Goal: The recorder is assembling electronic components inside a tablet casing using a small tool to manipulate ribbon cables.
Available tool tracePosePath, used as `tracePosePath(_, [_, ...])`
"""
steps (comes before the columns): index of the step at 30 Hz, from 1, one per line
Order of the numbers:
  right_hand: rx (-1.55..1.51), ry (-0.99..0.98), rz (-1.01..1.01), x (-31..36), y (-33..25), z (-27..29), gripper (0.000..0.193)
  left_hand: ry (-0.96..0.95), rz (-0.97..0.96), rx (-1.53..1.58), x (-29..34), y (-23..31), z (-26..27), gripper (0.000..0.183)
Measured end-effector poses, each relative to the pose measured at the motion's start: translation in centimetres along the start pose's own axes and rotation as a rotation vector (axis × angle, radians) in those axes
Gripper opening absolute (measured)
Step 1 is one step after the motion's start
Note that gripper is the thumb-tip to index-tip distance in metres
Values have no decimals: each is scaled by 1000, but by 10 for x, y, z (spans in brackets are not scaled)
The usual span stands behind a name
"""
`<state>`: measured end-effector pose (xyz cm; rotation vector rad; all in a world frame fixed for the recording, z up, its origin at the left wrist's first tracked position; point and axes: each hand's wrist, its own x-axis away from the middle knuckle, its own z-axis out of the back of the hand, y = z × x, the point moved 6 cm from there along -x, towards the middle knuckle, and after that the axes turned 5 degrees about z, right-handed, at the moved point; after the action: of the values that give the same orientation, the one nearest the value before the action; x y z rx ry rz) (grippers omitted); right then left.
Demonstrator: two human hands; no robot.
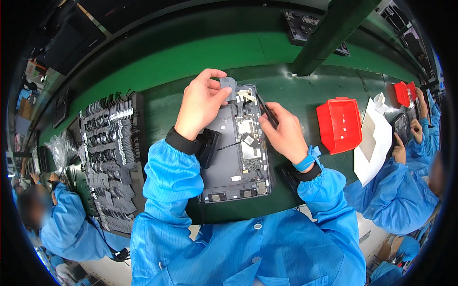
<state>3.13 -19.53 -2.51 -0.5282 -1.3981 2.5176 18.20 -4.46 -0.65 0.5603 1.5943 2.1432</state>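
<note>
Tray (139, 107) of parts (106, 157), red bin (329, 125), left grip (201, 102) pinching plate (227, 85) — right grip (287, 131) clamping tweezers (268, 113)

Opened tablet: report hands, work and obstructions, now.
Left hand pinching grey piece at top of opened tablet. Right hand holding black tweezers near circuit board. Black object overlaps tablet's left side in view.

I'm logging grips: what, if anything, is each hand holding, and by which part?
Left hand: a small grey flat part, pinched along its left side. Right hand: a slim dark tool, probably tweezers, gripped toward its rear end.
</note>
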Motion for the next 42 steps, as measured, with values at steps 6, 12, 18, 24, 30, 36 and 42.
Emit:
tracePosePath(6, [73,-30,-88,-9,-10,-8,31,-38,62,-16,-4,-1,-11,33])
tracePosePath(12, [139,-13,-16,-11,-13,-13,32,-39,79,-23,-4,-2,-11,35])
tracePosePath(18, [207,10,23,-10,-16,-11,27,-69,52,-11,-4,-5,-21,35])
tracePosePath(24, [-243,89,-212,1,21,19,22,15,-166,-273,3,4,-32,33])
tracePosePath(30, [-408,107,-228,6,13,41,24,80,-404,-472,31,27,-27,13])
tracePosePath(36, [-863,43,-375,11,21,17,17,-79,-429,-452,47,20,-36,17])
tracePosePath(42, [-696,32,-364,9,20,7,19,-56,-371,-464,53,12,-31,21])
